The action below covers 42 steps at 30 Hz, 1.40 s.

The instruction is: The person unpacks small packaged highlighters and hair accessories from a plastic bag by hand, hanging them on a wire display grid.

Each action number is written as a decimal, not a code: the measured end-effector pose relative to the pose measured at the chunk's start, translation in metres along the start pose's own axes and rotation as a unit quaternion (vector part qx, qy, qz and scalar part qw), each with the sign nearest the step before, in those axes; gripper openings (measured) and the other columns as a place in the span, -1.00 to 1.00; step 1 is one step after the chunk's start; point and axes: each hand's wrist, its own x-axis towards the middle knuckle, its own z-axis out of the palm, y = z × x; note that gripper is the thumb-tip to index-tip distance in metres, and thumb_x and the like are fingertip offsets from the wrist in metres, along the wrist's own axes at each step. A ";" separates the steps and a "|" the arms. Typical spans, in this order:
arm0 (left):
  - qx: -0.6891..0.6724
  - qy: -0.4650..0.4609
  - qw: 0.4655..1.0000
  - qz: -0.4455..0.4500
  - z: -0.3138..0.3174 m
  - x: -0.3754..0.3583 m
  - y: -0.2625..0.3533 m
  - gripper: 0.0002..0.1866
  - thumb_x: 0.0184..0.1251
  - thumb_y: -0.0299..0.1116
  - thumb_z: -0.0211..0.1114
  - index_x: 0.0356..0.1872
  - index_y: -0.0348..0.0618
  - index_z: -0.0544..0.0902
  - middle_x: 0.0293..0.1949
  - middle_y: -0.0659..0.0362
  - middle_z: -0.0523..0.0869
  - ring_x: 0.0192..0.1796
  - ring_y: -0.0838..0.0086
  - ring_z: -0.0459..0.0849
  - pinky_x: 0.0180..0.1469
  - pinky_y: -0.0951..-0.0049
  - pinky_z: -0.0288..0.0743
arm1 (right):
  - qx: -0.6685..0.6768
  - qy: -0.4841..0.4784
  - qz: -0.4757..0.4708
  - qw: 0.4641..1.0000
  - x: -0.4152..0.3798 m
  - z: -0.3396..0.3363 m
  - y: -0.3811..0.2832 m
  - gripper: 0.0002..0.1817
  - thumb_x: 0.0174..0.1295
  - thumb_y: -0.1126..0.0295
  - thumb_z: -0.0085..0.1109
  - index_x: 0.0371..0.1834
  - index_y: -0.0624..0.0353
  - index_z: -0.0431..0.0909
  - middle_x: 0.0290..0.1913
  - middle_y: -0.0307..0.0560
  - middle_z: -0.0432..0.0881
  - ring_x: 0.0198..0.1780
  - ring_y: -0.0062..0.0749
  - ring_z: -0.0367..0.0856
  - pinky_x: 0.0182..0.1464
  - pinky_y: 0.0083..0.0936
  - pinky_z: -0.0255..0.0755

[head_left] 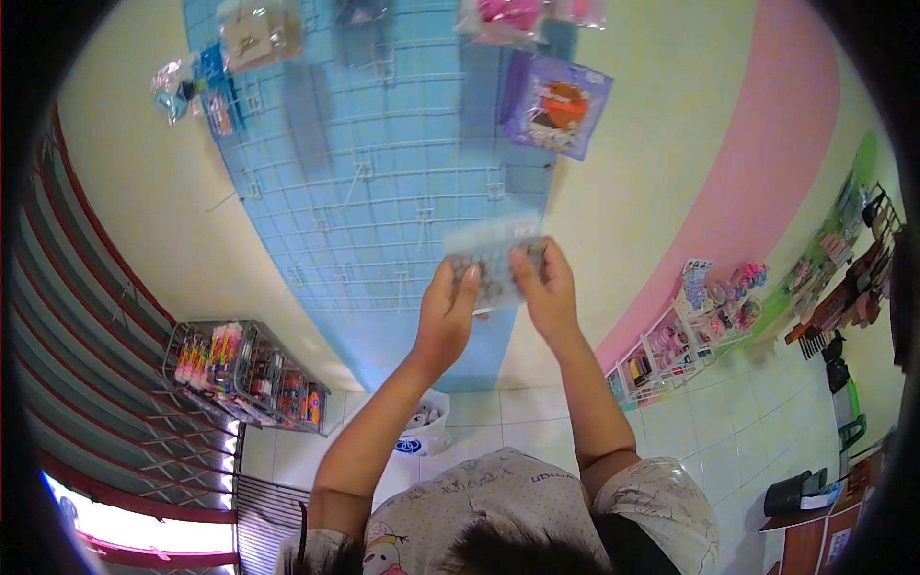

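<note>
Between my two hands is a clear plastic packet [494,235] with several small greyish round pieces in it; what they are I cannot make out. My left hand [448,305] grips its left side, thumb on the front. On the right side, my right hand [547,284] pinches it with the thumb on the front too. The packet is held up in front of a blue wire grid rack [383,206] on the wall, apart from it. Several hooks stick out from the grid.
Packets hang at the rack's top, among them a purple packet [558,105]. A wire display stand [244,374] is low on the left, a white shelf rack [680,335] on the right. A white plastic bag [426,426] sits on the tiled floor. A folding metal shutter [96,355] lines the left.
</note>
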 end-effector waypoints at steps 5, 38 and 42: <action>0.072 -0.027 0.991 0.114 0.057 0.082 0.048 -0.74 0.50 -0.23 -0.07 -0.05 -0.20 0.44 -0.33 0.22 0.58 -0.47 0.65 0.49 -0.54 0.60 0.39 | -0.064 0.092 -0.115 0.987 0.079 -0.039 -0.040 -0.70 0.40 0.20 -0.01 -0.36 0.21 0.46 -0.47 -0.32 0.42 -0.40 -0.73 0.32 -0.35 -0.70 0.25; 0.180 0.069 0.976 0.103 0.073 0.165 0.038 -0.66 0.45 -0.17 0.02 -0.10 -0.29 0.50 -0.53 0.12 0.59 -0.57 0.50 0.56 -0.46 0.45 0.46 | -0.177 0.184 -0.115 0.960 0.166 -0.075 -0.009 -0.59 0.35 0.07 0.01 -0.37 0.26 0.46 -0.54 -0.15 0.47 -0.51 -0.47 0.42 -0.42 -0.46 0.34; 0.188 0.099 0.975 0.069 0.005 0.073 -0.010 -0.68 0.43 -0.22 0.07 0.02 -0.23 0.50 -0.44 0.14 0.62 -0.45 0.51 0.61 -0.37 0.50 0.49 | -0.065 0.165 -0.031 0.984 0.109 -0.102 0.049 -0.70 0.36 0.17 0.02 -0.18 0.23 0.49 -0.40 -0.18 0.52 -0.46 -0.62 0.46 -0.48 -0.65 0.34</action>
